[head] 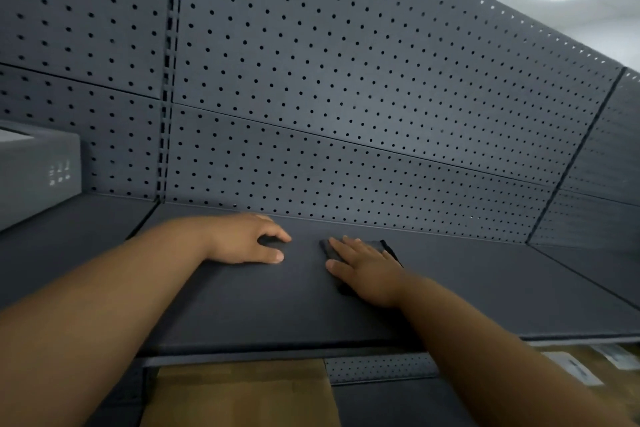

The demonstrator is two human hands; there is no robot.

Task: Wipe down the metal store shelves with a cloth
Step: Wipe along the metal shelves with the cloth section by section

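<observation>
A dark grey metal shelf [263,305] runs across the view, backed by a perforated grey panel [346,97]. On it lies a dark folded cloth [389,250], close in colour to the shelf. My right hand [363,270] lies flat on the cloth with straight, spread fingers, pressing it onto the shelf. My left hand [246,239] rests on the bare shelf a little to the left of the cloth, with its fingers bent over the surface and its thumb stretched out. It holds nothing.
A grey box [38,173] stands on the neighbouring shelf at the left. Below the shelf's front edge sit a brown cardboard box [242,392] and, at the lower right, more cartons with white labels [575,367]. A slotted upright [168,80] divides the back panels.
</observation>
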